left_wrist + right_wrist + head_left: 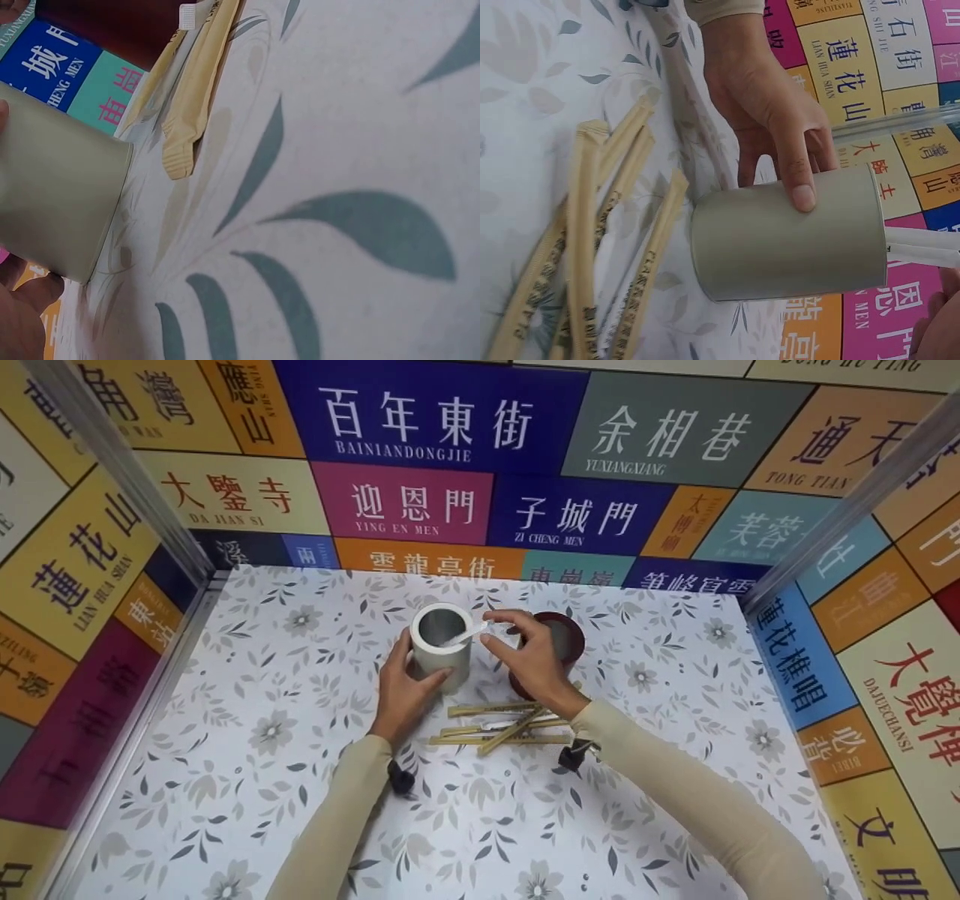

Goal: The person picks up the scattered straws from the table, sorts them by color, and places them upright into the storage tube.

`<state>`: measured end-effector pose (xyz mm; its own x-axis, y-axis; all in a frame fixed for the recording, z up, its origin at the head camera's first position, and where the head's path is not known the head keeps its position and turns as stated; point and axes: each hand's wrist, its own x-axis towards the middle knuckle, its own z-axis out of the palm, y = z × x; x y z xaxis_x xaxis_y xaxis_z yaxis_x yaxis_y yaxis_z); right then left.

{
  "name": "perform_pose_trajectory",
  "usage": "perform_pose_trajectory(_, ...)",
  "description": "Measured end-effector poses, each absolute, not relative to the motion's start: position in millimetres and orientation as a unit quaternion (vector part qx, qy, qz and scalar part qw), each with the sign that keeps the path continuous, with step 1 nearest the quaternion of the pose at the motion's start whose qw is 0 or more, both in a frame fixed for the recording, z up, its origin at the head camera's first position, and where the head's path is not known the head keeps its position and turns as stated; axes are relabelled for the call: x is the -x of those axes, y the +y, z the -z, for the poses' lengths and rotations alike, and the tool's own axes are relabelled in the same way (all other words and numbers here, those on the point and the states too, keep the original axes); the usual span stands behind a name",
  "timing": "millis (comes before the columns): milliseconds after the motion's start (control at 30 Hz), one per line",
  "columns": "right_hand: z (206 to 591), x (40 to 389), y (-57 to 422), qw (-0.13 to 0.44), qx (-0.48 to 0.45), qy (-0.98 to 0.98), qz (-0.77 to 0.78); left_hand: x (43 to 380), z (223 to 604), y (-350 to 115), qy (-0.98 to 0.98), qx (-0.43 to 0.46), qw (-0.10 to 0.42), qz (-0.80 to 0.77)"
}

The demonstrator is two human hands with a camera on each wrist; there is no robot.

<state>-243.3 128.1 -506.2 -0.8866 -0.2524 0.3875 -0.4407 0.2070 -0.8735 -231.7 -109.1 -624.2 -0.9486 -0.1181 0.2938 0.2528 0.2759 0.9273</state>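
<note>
Gripping can with left hand toward far edge of worktop, probably to stop any wobble tbh, while pinching stick by its upper end with right hand, slanted into the opening, presumably for clearance

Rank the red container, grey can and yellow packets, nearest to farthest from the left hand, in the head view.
1. Grey can, held by the left hand.
2. Yellow packets, lying to its right.
3. Red container, farther right, partly behind the right hand.
</note>
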Motion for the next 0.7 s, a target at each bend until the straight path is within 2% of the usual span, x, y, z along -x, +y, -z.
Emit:
perform_pose_trajectory(167, 514, 225, 147, 0.062, -0.237, -0.771, -0.587, 231, 623, -109, -0.789, 0.039, 0.154, 0.594)
perform_pose_trajectory(467, 529, 191, 162, 0.102, -0.265, -0.770, -0.571, 233, 625, -111, -0.787, 0.055, 0.162, 0.593)
perform_pose_trajectory(700, 537, 157, 170, 0.099, -0.258, -0.776, -0.567, 233, 626, -111, -0.783, 0.058, 0.165, 0.597)
